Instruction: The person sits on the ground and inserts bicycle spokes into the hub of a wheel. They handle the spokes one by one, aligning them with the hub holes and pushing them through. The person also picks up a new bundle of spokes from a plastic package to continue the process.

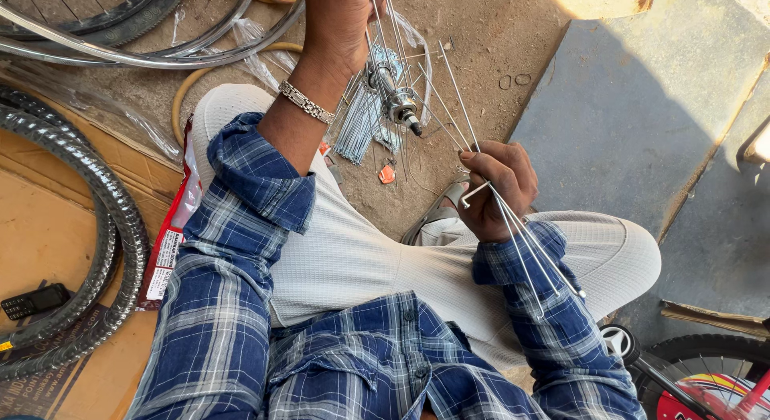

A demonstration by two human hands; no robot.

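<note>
Tyres [96, 227] were seen stacked on flattened cardboard [48, 227] at the left of the frame, with bare metal rims [144, 55] lying across the upper left on the dirt ground [481, 35]. A small bicycle wheel [706, 380] was visible in the lower right corner, and a dark phone [34, 301] rested on the cardboard at the lower left. At the upper centre, a wheel hub [395, 95] with spokes already threaded through it was held up by the left hand [337, 23], closed around it from above. A few loose spokes [525, 243] were gripped in the closed right hand [497, 187] at the centre right, one bent end pointing toward the hub. The lacing would likely be done best with the hub kept steady and one spoke fed at a time, the rest kept clear. A bundle of spare spokes [357, 131] lay on the ground under the hub, where tangling seemed possible.
</note>
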